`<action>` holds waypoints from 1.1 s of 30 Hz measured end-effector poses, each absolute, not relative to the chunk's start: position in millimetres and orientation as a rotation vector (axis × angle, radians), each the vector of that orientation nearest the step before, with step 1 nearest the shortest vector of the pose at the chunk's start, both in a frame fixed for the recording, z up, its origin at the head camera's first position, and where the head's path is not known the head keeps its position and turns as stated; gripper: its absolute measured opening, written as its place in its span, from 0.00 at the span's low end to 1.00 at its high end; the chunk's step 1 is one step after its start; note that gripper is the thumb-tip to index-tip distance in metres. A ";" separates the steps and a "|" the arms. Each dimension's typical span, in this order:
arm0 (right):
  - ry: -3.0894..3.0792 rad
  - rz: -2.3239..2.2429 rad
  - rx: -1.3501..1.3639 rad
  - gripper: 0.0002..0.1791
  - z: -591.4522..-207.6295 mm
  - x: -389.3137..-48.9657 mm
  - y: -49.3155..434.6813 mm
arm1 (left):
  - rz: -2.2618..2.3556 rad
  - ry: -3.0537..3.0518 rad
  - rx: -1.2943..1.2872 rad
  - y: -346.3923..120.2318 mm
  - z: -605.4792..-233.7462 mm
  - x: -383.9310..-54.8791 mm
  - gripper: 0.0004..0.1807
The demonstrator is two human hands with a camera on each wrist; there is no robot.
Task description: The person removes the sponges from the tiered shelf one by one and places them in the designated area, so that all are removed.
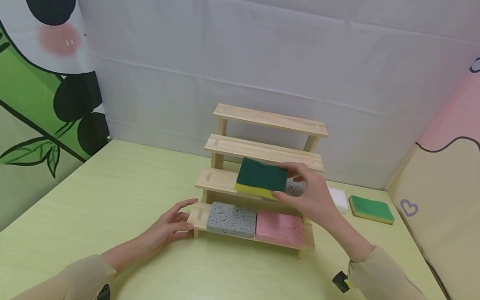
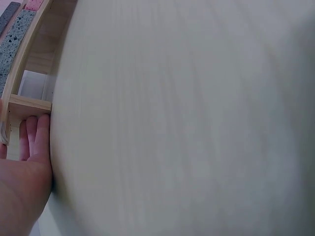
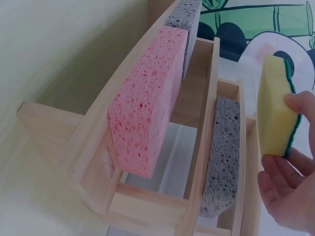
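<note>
My right hand (image 1: pixel 311 194) pinches a scouring sponge (image 1: pixel 261 176), dark green on top with a yellow layer below, in front of the third tier of a wooden stepped rack (image 1: pixel 266 147). In the right wrist view the sponge (image 3: pixel 275 105) is held between thumb and fingers. A grey speckled sponge (image 3: pixel 221 152) lies on the second tier from the bottom, partly behind my right hand. My left hand (image 1: pixel 169 225) touches the left end of the bottom tier, its fingers (image 2: pixel 42 132) straight against the rack's leg. That tier carries another grey sponge (image 1: pixel 231 219) and a pink sponge (image 1: pixel 280 228).
To the right of the rack, a white block (image 1: pixel 338 200) and a green-topped sponge (image 1: pixel 371 209) lie on the pale table (image 1: pixel 228 282). The two upper tiers carry nothing. A light cloth wall (image 1: pixel 270 52) stands behind, with printed side walls left and right.
</note>
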State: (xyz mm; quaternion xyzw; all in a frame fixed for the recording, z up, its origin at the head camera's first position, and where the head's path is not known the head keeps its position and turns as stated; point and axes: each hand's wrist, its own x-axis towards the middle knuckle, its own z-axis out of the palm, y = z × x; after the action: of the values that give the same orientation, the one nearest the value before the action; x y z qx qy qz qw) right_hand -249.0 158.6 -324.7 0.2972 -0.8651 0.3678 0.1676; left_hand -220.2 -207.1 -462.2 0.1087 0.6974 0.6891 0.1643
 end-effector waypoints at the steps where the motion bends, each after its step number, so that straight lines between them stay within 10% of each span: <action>1: -2.461 1.048 0.842 0.35 -324.5 -247.9 161.1 | 1.966 1.985 0.309 -207.2 -462.0 -219.9 0.40; 33: -2.568 0.952 0.483 0.37 -325.9 -223.3 283.0 | 1.970 1.975 0.317 -206.9 -461.9 -220.2 0.40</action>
State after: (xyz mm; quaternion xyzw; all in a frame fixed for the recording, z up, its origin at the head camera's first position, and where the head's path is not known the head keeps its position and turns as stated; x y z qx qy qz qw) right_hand -223.3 283.0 -325.9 0.1707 -0.9085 0.3366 0.1792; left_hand -220.2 -206.9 -461.9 0.1112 0.6937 0.6919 0.1665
